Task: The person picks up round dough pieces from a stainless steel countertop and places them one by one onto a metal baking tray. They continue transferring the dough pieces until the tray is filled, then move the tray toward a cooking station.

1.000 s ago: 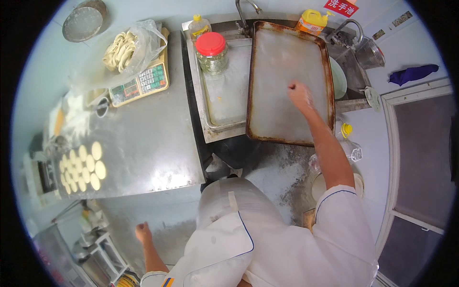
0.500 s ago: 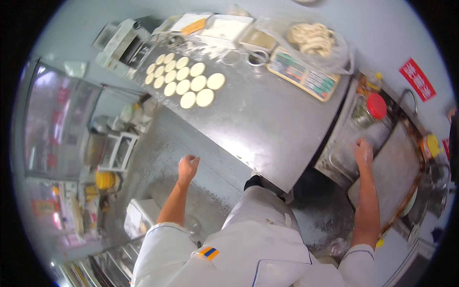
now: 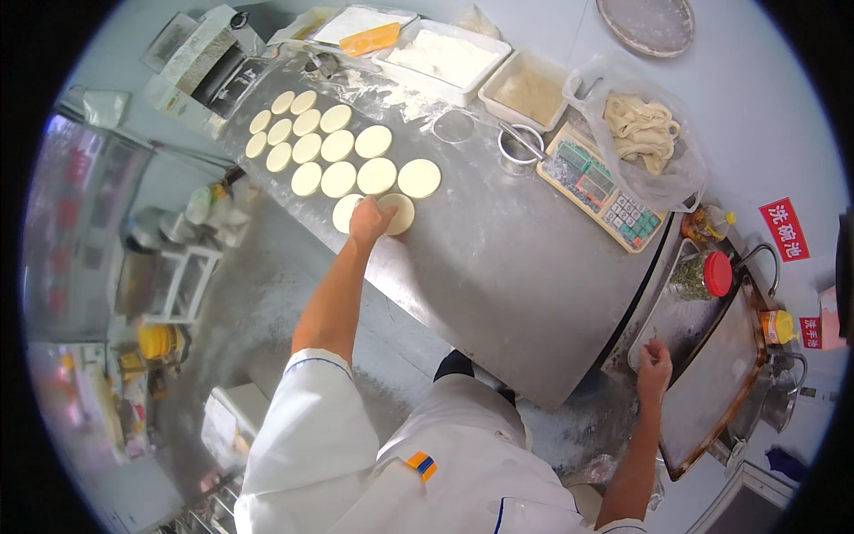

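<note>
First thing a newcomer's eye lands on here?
The pale dough rounds in rows on the metal table, left hand at the nearest ones. Then the red-lidded jar and large brown-rimmed tray at right, near the right hand.

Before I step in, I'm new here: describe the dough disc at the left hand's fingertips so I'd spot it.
On the steel table, find the pale dough discs toward its left end. Of the two lowest in view, take the right disc: the left hand overlaps its left side.
</note>
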Motion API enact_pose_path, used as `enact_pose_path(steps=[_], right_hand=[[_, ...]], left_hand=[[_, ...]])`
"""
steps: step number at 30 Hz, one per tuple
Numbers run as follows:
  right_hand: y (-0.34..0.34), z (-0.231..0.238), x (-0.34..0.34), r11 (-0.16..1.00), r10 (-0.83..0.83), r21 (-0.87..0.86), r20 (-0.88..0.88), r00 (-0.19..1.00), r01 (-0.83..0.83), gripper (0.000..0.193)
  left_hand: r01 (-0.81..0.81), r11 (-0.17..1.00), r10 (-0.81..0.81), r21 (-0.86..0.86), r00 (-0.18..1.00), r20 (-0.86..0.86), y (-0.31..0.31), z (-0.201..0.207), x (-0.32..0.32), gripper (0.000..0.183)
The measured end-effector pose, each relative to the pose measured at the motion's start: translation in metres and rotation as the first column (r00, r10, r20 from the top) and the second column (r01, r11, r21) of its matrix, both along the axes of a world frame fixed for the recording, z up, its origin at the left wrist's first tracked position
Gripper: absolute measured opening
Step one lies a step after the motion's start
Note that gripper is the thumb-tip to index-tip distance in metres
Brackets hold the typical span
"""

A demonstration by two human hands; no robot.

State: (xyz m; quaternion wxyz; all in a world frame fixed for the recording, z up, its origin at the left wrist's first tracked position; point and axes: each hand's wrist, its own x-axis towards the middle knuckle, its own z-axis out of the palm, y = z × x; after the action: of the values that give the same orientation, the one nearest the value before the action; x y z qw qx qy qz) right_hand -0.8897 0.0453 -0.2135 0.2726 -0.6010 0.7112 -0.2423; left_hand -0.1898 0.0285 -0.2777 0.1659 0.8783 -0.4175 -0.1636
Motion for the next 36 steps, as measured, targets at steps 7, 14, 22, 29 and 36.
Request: enact_pose_path(steps=[7,14,22,29,36], right_hand=[[0.042,0.018,0.093,0.973,-0.078,0.230,0.185,0.980,0.034,0.027],[0.020,0.018,0.173,0.959,0.083,0.248,0.209,0.974,-0.134,0.027],[-0.011,0.011,0.296,0.864,0.301,0.245,0.449,0.841,-0.440,0.046],[-0.022,-0.014,0.355,0.775,-0.425,0.368,0.905,0.008,-0.513,0.058],[-0.021,-0.014,0.297,0.808,-0.491,0.532,0.846,0.209,-0.255,0.047]], left_hand=[[0.020,0.986,0.002,0.165,0.991,-0.133,-0.023,0.009,0.016,0.082],[0.047,0.976,0.021,0.212,0.952,-0.306,-0.030,0.021,0.028,0.077],[0.328,0.939,-0.343,-0.104,0.872,-0.349,-0.002,0.061,-0.013,0.034],[0.367,0.882,-0.411,-0.297,0.289,-0.864,-0.007,0.091,-0.113,0.041],[0.352,0.922,-0.351,-0.162,0.936,0.037,-0.099,0.013,-0.034,0.061]])
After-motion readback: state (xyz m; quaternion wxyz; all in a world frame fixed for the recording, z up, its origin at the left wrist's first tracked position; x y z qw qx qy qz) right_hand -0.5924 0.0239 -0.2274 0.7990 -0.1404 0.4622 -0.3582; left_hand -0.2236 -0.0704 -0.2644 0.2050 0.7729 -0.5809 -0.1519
